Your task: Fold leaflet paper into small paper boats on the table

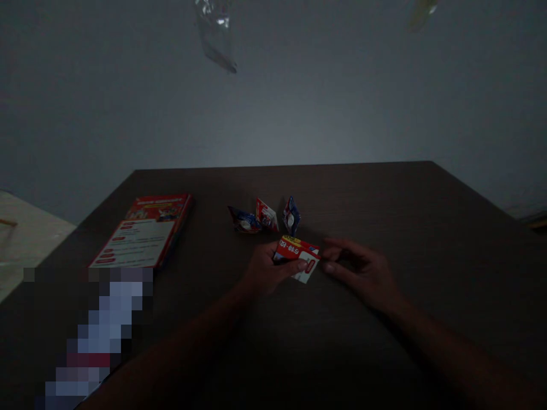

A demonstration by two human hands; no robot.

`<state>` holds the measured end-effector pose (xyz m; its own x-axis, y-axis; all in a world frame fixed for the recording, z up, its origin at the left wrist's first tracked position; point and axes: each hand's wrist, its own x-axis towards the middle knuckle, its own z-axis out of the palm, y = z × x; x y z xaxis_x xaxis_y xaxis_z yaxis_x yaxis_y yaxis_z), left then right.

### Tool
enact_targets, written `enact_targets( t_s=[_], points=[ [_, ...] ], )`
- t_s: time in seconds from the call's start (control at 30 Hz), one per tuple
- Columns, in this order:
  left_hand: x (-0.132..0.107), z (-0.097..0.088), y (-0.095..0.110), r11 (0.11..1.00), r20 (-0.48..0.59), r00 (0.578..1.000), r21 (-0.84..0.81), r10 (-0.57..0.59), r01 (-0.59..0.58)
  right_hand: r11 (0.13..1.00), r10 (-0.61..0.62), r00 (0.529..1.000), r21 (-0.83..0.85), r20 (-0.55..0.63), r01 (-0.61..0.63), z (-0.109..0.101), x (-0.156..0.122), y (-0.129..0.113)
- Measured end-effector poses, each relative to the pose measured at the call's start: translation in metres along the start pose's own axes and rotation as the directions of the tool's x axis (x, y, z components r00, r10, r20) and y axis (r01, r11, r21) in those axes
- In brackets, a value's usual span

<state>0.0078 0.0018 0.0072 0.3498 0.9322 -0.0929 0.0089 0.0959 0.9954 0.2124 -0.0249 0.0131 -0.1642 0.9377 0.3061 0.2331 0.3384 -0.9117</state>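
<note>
My left hand (pixel 268 267) grips a folded piece of printed paper (pixel 308 267), red and white with yellow lettering, its thumb lying across the front. Close by the paper's right edge is my right hand (pixel 359 265), thumb and fingers apart with a gap between them and nothing seen in it. Just beyond the paper stand three small folded paper pieces: a blue one (pixel 245 221) at the left, a red and white one (pixel 267 214) beside it, and another blue one (pixel 292 215) a little to the right.
On the left of the dark table (pixel 363 193) lies a stack of red and white printed sheets or booklets (pixel 137 230). A pixelated patch (pixel 106 330) hides what is nearer. Behind the table rises a grey wall (pixel 320 85) with a clear plastic bag (pixel 217 37) on it.
</note>
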Motion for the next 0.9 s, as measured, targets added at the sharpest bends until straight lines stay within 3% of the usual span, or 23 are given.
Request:
enact_targets(
  t_s=[0.4, 0.7, 0.9],
  points=[
    [-0.006, 0.011, 0.002, 0.995, 0.028, 0.998, -0.083, -0.057, 0.060, 0.994, 0.105, 0.994, 0.007, 0.022, -0.105, 0.002, 0.003, -0.003],
    [-0.005, 0.012, -0.004, 0.976, 0.131, 0.986, -0.177, -0.108, 0.131, 1.000, 0.026, 0.999, -0.012, 0.028, -0.026, 0.002, 0.002, -0.002],
    [-0.006, 0.014, -0.004, 0.977, 0.092, 0.986, -0.147, -0.140, 0.153, 0.995, 0.010, 1.000, -0.098, 0.024, -0.008, 0.002, 0.000, -0.004]
  ],
)
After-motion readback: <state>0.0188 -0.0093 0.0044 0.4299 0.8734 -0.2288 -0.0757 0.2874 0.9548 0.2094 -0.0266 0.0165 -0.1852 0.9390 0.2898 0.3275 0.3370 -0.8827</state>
